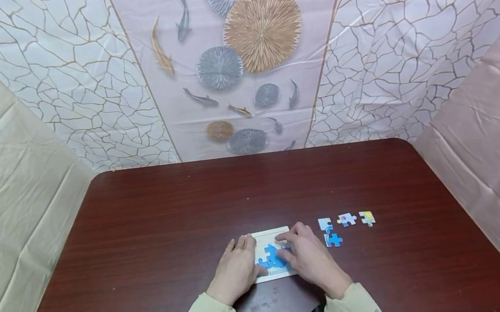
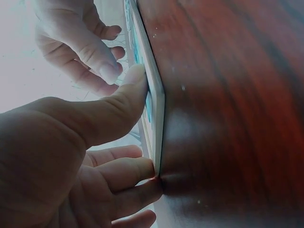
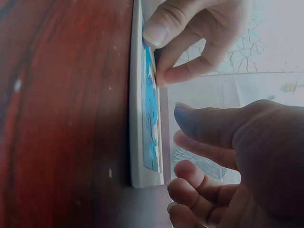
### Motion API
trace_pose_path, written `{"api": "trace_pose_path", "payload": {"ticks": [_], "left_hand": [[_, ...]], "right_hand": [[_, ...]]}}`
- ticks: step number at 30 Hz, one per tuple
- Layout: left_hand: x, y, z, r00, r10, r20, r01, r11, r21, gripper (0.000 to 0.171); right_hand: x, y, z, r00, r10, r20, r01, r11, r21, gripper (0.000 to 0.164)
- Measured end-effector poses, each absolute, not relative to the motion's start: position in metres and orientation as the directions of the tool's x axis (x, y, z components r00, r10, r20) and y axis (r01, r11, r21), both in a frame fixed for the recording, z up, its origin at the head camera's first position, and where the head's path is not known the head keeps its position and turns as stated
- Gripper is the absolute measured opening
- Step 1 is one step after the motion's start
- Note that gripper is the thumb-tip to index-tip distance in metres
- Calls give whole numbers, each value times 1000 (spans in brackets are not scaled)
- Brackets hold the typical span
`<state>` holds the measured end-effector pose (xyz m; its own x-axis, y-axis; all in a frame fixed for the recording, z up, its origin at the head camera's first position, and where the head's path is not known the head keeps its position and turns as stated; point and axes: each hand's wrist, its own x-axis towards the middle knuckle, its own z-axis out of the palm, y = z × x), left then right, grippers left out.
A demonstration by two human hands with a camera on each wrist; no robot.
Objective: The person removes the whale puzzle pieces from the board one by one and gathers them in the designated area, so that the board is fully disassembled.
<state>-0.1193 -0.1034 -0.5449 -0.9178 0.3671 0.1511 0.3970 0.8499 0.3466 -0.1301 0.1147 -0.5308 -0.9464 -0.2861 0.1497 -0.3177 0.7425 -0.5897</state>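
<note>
A small jigsaw tray (image 1: 276, 277) with a pale rim lies on the table, with joined blue pieces (image 1: 274, 257) in its lower part and a bare cream area above them. At its left side, my left hand (image 1: 232, 273) holds the tray; the thumb (image 2: 130, 83) lies over the near rim and the fingers touch the side edge. Over the tray's right part hovers my right hand (image 1: 315, 261). In the right wrist view its thumb (image 3: 204, 124) and fingers are apart, with nothing between them, close above the pieces.
Several loose jigsaw pieces lie right of the tray: a pale one (image 1: 324, 223), a blue one (image 1: 334, 240), a white one with a pink mark (image 1: 347, 219) and a yellow one (image 1: 367, 217). Patterned cloth (image 1: 241, 107) hangs behind the brown table (image 1: 142, 225).
</note>
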Motion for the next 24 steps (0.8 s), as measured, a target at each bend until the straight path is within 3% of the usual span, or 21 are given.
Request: {"api": "trace_pose_path", "payload": {"ticks": [7,24], "left_hand": [[-119,-104,-544,-917,368,155,400,846,354,76],[-119,-104,-545,-919,367,146,395,847,355,78]], "right_hand": [[-136,114,-552,-939,-311,144,-339,777,-531,30],[-132,111,-550,-934,-333,130,-352,790,-503,29]]}}
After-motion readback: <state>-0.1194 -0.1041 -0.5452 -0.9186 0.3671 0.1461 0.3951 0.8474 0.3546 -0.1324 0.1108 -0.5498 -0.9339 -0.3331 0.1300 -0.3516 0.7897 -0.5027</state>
